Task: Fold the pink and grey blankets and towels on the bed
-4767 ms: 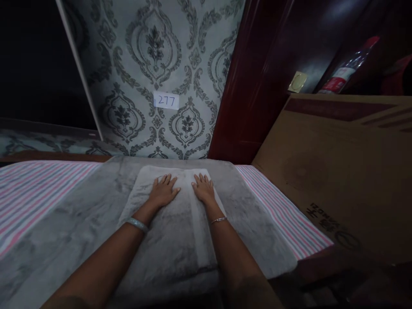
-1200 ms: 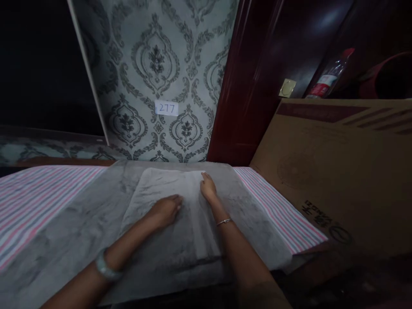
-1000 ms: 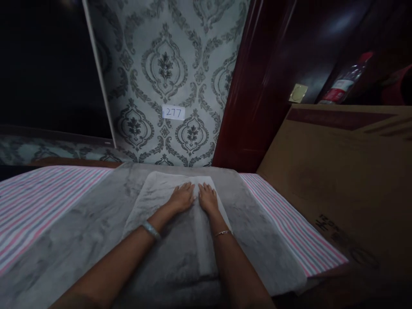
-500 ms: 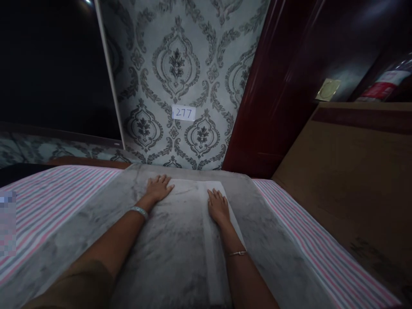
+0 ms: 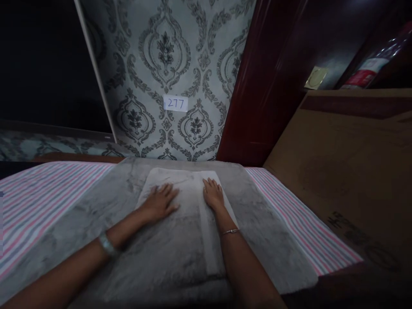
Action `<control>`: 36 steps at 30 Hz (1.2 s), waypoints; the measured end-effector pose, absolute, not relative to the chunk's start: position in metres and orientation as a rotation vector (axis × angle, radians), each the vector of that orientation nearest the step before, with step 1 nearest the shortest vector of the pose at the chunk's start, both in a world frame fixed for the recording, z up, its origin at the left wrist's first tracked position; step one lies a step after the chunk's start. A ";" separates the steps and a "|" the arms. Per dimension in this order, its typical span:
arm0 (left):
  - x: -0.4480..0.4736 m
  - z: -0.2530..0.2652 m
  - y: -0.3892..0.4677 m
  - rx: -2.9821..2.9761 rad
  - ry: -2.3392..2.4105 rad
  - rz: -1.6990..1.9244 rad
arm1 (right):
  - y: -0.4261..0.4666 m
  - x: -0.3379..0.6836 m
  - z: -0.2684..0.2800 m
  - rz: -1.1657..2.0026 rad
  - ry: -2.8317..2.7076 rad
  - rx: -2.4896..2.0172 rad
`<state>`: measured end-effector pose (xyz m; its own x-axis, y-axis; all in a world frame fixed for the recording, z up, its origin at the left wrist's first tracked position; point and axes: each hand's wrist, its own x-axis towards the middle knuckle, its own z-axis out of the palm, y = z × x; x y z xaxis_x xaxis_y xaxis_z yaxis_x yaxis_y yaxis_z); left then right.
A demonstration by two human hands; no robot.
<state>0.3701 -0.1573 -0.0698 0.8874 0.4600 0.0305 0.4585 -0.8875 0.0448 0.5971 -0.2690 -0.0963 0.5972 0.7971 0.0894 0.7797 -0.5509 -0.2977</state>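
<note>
A folded grey plush cloth (image 5: 180, 240) lies flat in front of me, with a paler strip along its right side. My left hand (image 5: 159, 201) is spread over its upper left part, slightly smeared by motion. Near its upper right corner my right hand (image 5: 213, 193) rests palm down, fingers stretched out over the pale strip. Neither hand grips anything. Beneath the folded piece is a larger grey plush cloth (image 5: 267, 231), and under that a pink, white and grey striped cloth (image 5: 61, 184).
A big cardboard box (image 5: 341, 163) stands at the right, with a bottle (image 5: 363, 75) behind it. A dark screen (image 5: 51, 68) is at the left. A paper label marked 277 (image 5: 175, 103) sticks to the patterned wall (image 5: 199, 56), beside a dark red wooden panel (image 5: 247, 94).
My left hand has slid back toward me from the folded cloth's far left corner. My right hand stays near the far right corner. The view has shifted a little.
</note>
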 end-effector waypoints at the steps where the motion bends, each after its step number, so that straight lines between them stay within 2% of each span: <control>1: 0.358 -0.077 -0.171 3.054 0.573 0.015 | -0.269 0.597 -0.096 0.076 -1.285 -2.519; 4: 0.318 -0.098 -0.197 3.135 0.412 0.211 | -0.270 0.598 -0.097 0.052 -1.293 -2.506; 9: 0.267 -0.121 -0.197 3.137 0.554 0.551 | -0.272 0.596 -0.096 0.027 -1.266 -2.497; 16: 0.253 -0.128 -0.195 2.960 0.618 0.560 | -0.281 0.591 -0.082 0.146 -1.320 -2.570; 21: 0.255 -0.127 -0.192 2.896 0.580 0.554 | -0.326 0.583 -0.082 0.273 -1.396 -2.579; 31: 0.256 -0.123 -0.181 2.840 0.470 0.667 | -0.453 0.527 -0.119 0.051 -1.292 -2.559; 36: 0.240 -0.125 -0.182 2.739 0.477 0.729 | -0.479 0.531 -0.137 -0.064 -1.259 -2.343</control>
